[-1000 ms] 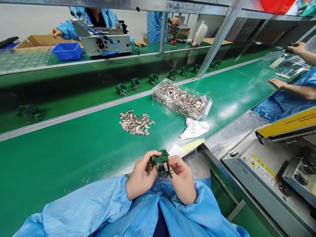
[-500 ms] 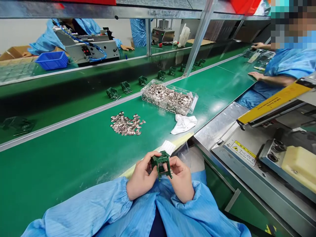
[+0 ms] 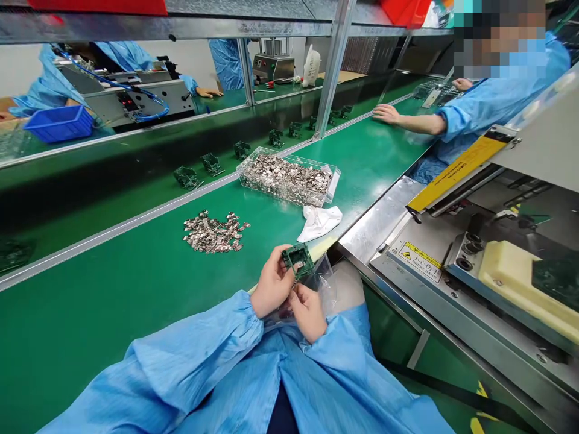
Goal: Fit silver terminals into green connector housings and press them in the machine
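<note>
My left hand (image 3: 272,284) is closed around a small square green frame-like assembly (image 3: 304,256), held tilted above my lap. Its open middle faces up toward me. Just below it, my right hand (image 3: 309,313) pinches thumb and fingers together by the lower edge of the assembly, close to the left fingertips. A tiny row of something shows at that pinch, too small to name. Beyond my hands, a loose pile of small silvery metal pieces (image 3: 212,232) lies on the green work surface (image 3: 136,283). A clear plastic box (image 3: 332,188) of similar pieces stands behind it.
A crumpled white cloth (image 3: 320,223) lies near the table edge. Several green assemblies (image 3: 211,164) line the strip behind the metal rail. To my right is a machine with a yellow bar (image 3: 461,172). A co-worker's hand (image 3: 386,114) rests on the far surface.
The green assembly has been turned and raised in my left hand. My right hand has moved from its side to below it. The view has shifted right, and the co-worker's arm now reaches farther across.
</note>
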### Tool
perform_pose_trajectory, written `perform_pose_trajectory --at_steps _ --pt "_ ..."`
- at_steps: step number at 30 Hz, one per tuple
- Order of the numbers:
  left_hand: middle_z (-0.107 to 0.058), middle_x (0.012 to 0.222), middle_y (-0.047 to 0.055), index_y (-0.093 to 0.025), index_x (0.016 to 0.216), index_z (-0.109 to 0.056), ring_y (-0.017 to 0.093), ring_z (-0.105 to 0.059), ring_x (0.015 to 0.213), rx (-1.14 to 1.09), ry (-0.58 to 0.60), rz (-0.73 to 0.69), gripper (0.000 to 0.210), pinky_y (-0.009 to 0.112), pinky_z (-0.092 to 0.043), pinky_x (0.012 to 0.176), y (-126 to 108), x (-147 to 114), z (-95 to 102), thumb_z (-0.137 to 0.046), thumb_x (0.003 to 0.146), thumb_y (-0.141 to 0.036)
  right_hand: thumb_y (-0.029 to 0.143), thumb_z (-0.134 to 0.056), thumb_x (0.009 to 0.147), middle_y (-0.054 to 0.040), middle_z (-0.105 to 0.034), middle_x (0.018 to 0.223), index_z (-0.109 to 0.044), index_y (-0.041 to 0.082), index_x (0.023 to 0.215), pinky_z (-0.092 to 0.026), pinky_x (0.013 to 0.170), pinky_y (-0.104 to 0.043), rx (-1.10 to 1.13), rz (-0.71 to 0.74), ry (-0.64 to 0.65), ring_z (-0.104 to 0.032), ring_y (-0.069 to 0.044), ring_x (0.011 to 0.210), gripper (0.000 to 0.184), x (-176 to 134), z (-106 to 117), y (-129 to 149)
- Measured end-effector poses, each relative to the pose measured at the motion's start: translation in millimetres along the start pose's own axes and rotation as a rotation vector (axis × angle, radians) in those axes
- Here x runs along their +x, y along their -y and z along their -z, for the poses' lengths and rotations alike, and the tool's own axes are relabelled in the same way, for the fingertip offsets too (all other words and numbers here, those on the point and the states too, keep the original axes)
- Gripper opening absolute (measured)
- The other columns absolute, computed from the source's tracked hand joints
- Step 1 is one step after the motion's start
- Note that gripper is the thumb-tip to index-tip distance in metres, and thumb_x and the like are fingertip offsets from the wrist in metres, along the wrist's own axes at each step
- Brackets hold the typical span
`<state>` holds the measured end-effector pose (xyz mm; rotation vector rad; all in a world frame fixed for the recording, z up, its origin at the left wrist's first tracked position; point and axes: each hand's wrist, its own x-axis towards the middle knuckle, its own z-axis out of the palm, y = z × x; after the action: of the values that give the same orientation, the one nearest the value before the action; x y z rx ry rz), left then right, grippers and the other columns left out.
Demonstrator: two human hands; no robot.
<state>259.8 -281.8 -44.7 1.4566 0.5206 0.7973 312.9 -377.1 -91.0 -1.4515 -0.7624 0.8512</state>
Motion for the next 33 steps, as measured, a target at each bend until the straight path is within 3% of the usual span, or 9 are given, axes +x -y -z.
perform_pose_trajectory --at_steps 4,8,13,16,18,21,23,26,33 --pt "-0.059 0.094 0.004 -0.017 0.111 -0.047 0.015 -0.06 0.085 0.018 -0.013 -0.022 0.04 0.026 -0.051 0.076 1 -5 6.0 -0.063 0.084 -0.042 0.061 -0.046 0.09 -0.0014 -0.058 0.055 -0.055 0.02 0.062 -0.043 0.051 -0.027 -0.067 0.063 0.008 -0.054 -0.016 0.051 0.05 -2 3 -7" --pt "-0.059 0.094 0.005 -0.018 0.111 -0.046 0.015 -0.06 0.084 0.026 -0.037 -0.031 0.043 0.027 -0.052 0.076 0 -1 5.7 -0.063 0.083 -0.045 0.059 -0.051 0.087 -0.0034 -0.062 0.059 -0.06 0.021 0.056 -0.043 0.058 -0.029 -0.189 0.128 0.063 -0.056 -0.018 0.059 0.05 2 17 -19" --pt "-0.059 0.094 0.004 -0.018 0.11 -0.047 0.015 -0.061 0.086 -0.026 -0.06 -0.039 0.045 0.028 -0.054 0.078 0 0 5.2 -0.066 0.081 -0.047 0.045 -0.065 0.08 0.0006 -0.059 0.046 -0.063 0.023 0.048 -0.034 0.045 -0.026 -0.344 0.078 0.148 -0.051 -0.015 0.042 0.038 4 33 -28" --pt "-0.059 0.096 0.004 -0.02 0.114 -0.044 0.014 -0.063 0.078 -0.107 -0.029 0.044 0.046 0.027 -0.056 0.068 0 -5 6.9 -0.064 0.083 -0.048 0.039 -0.071 0.075 0.001 -0.062 0.047 -0.067 0.024 0.052 -0.033 0.044 -0.026 -0.412 0.055 0.126 -0.052 -0.016 0.042 0.028 1 46 -13" --pt "-0.059 0.097 0.004 -0.022 0.118 -0.042 0.013 -0.064 0.07 -0.143 0.002 0.105 0.047 0.026 -0.056 0.061 -1 -8 8.5 -0.062 0.084 -0.048 0.038 -0.069 0.079 0.0003 -0.066 0.054 -0.071 0.024 0.061 -0.037 0.047 -0.027 -0.433 0.063 0.1 -0.056 -0.017 0.048 0.023 0 56 8" --pt "-0.059 0.097 0.004 -0.022 0.119 -0.042 0.013 -0.065 0.07 -0.12 0.011 0.112 0.045 0.027 -0.056 0.064 -2 -12 10.2 -0.06 0.086 -0.047 0.034 -0.06 0.089 -0.0023 -0.071 0.074 -0.074 0.024 0.084 -0.046 0.061 -0.029 -0.421 0.156 0.036 -0.063 -0.019 0.066 0.018 1 66 45" --pt "-0.058 0.095 0.004 -0.021 0.12 -0.043 0.014 -0.064 0.073 -0.08 0.019 0.081 0.042 0.028 -0.056 0.068 -2 -13 10.9 -0.058 0.088 -0.043 0.03 -0.059 0.091 -0.004 -0.069 0.084 -0.074 0.024 0.093 -0.049 0.07 -0.031 -0.399 0.279 -0.017 -0.063 -0.02 0.077 0.016 5 66 64" --pt "-0.06 0.093 0.005 -0.02 0.123 -0.044 0.015 -0.062 0.078 0.01 0.043 0.032 0.037 0.028 -0.054 0.071 -1 -16 12.4 -0.053 0.092 -0.038 0.024 -0.065 0.086 -0.0058 -0.063 0.092 -0.074 0.025 0.09 -0.049 0.077 -0.034 -0.378 0.434 -0.093 -0.06 -0.021 0.088 0.01 15 57 74" --pt "-0.063 0.087 0.004 -0.019 0.124 -0.046 0.013 -0.055 0.067 0.156 0.069 -0.02 0.035 0.023 -0.043 0.061 -4 -19 16.0 -0.049 0.094 -0.036 0.027 -0.07 0.081 -0.0091 -0.056 0.109 -0.071 0.023 0.077 -0.045 0.092 -0.043 -0.383 0.397 -0.184 -0.055 -0.026 0.106 0.006 25 33 67"
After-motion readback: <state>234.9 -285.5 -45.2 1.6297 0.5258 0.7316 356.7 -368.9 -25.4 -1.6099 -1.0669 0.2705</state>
